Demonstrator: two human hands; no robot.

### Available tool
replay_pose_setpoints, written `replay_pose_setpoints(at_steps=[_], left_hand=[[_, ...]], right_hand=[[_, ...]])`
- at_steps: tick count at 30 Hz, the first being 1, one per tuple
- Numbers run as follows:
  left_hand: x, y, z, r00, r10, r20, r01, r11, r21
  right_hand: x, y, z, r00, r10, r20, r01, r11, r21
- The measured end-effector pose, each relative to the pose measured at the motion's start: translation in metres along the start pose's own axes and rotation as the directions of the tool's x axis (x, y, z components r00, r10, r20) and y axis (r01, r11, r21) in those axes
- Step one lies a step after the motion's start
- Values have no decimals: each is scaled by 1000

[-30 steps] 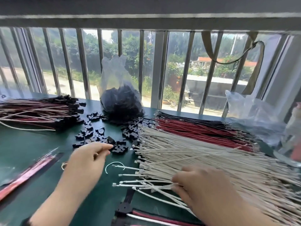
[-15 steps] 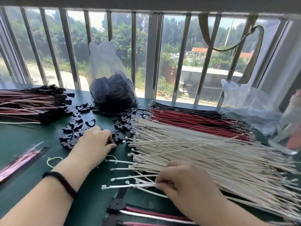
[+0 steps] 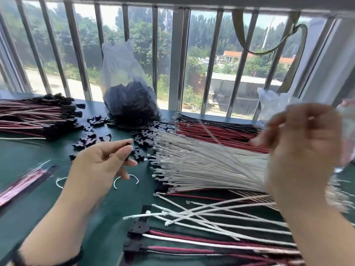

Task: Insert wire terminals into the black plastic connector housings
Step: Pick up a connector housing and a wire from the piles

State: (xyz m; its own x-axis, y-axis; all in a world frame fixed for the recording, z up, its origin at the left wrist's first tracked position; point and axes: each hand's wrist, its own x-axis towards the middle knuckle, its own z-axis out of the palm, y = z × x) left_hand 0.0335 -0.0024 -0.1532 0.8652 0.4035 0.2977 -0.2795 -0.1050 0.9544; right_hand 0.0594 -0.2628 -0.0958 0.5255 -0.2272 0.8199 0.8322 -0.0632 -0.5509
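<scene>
The step in hand looks like the pickup just before an insertion. The left hand pinches one black housing between thumb and fingertips, held just off the green table. The right hand is raised and blurred; its fingers are curled and seem to pinch white wire that runs down toward the wire pile, though how many strands it holds cannot be told. Next, I judge, a terminal end must be brought across to the left hand, lined up with a cavity of the housing and pushed in. Loose housings, well over a dozen and too many to count, lie just beyond the left hand; behind them stands one clear bag of more. Between the hands lies one big pile of white, red and black wires, uncountable. Left of the left hand is one heap of finished harnesses; two or three more lie below the hands.
</scene>
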Motion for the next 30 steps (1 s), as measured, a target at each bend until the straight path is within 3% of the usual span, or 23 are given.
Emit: replay_pose_setpoints(at_steps=[2, 3, 5, 7, 8, 10, 13, 16, 18, 22, 24, 30], left_hand=[[-13, 8, 3, 992, -91, 90, 114, 946, -303], [-18, 11, 4, 985, -102, 141, 149, 913, -379], [-26, 17, 5, 968, -95, 232, 189, 884, -428], [-32, 18, 9, 952, -84, 294, 207, 884, -418], [-34, 17, 11, 946, -86, 314, 215, 888, -406], [-37, 14, 16, 942, -100, 321, 226, 896, -383], [-39, 10, 18, 952, -120, 283, 206, 932, -299], [-39, 1, 15, 962, -77, 262, 85, 996, -20], [-42, -1, 16, 962, -50, 268, 35, 998, 58], [-46, 3, 22, 966, -61, 253, 81, 994, -70], [-46, 2, 21, 966, -95, 242, 133, 980, -145], [-46, -2, 15, 913, -155, 378, 281, 909, -308]], right_hand=[[17, -10, -4, 998, -23, -63, 25, 999, 32], [18, -14, -2, 999, -32, -29, 32, 999, -3], [1, -14, 10, 972, 19, 234, 7, 994, -111], [-27, -7, 26, 818, 171, 549, -33, 967, -252], [-40, -3, 31, 725, 239, 646, -24, 946, -323], [-55, 5, 37, 624, 299, 722, 15, 919, -393], [-56, 10, 35, 579, 357, 733, -59, 915, -399], [-50, 10, 33, 608, 445, 658, -204, 888, -412], [-46, 10, 32, 599, 507, 619, -278, 857, -434], [-50, 8, 30, 543, 531, 650, -228, 839, -495], [-51, 6, 30, 553, 519, 652, -180, 838, -515], [-48, 4, 29, 546, 536, 644, -212, 832, -513]])
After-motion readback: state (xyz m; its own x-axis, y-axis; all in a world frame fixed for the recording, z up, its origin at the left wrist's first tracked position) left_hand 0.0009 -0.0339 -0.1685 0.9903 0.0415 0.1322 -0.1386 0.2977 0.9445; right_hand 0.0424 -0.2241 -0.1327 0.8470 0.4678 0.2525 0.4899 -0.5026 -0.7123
